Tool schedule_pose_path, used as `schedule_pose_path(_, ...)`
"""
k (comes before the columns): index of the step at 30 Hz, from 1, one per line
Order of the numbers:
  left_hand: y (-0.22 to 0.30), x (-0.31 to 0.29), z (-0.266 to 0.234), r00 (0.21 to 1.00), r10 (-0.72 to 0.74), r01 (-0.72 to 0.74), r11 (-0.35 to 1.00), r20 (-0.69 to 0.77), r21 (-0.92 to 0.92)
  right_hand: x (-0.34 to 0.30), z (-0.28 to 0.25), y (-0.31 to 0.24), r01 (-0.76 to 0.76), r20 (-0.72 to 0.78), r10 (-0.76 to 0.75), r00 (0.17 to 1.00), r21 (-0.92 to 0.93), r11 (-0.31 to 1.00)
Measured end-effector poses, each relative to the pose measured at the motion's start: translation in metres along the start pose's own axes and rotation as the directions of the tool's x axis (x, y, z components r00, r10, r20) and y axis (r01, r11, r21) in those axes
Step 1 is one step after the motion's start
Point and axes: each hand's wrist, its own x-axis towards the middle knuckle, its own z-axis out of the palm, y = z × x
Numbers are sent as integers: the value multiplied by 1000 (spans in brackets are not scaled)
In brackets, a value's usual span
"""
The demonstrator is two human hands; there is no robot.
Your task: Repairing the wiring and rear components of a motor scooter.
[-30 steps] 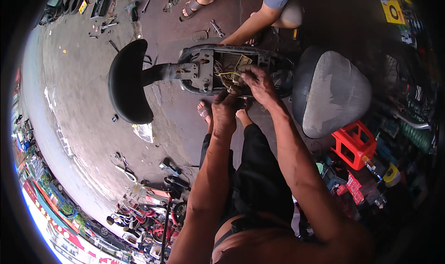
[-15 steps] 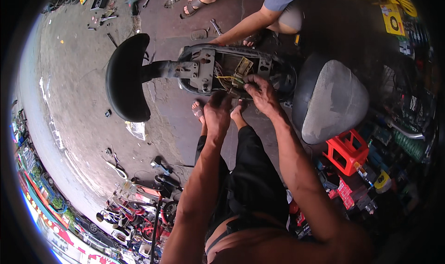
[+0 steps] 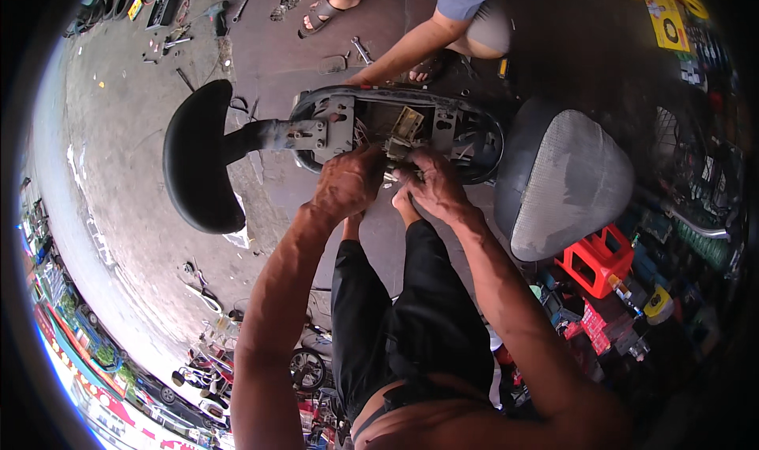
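Observation:
Below me is the open frame of a scooter-like vehicle (image 3: 340, 111), with wiring in its seat compartment. A pale, yellowish boxy part (image 3: 407, 123) sits tilted inside it. My left hand (image 3: 349, 183) is closed at the near rim, and thin wires (image 3: 361, 131) run down to its fingers. Close beside it, my right hand (image 3: 436, 185) is closed in a pinch. What lies between its fingertips is too small and dark to make out. A black padded backrest (image 3: 198, 157) is fixed by a metal bracket on the left. The worn grey seat (image 3: 575, 185) stands at the right.
Across the frame another person's arm (image 3: 415, 51) reaches to its far side. A wrench (image 3: 361, 50) and other tools lie on the ground beyond. A red plastic stool (image 3: 597, 262) and piled parts stand at right. Parked bikes (image 3: 308, 368) show lower left.
My left hand has moved left and my right hand slightly down; the yellow wires seen between them no longer show. The view has shifted a little. The other person's arm stays by the frame.

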Motion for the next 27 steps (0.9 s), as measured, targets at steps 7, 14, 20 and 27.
schedule_pose_path(7, -8, 5, 5, 996, 11, -18, 997, 83, 81, 5, 7, 13, 164, -38, -168, 985, -97, 982)
schedule_pose_path(14, -57, -3, 2, 1000, -8, 5, 944, -8, -329, -3, 8, 47, -126, 11, 128, 992, 255, 959)
schedule_pose_path(20, -22, -2, -15, 992, 35, 0, 962, 122, -273, -25, -1, 61, 333, -162, -375, 913, -239, 912)
schedule_pose_path(27, -19, -21, -27, 950, -289, 311, 828, 120, -467, -14, 6, 9, 85, -36, -102, 994, -327, 941)
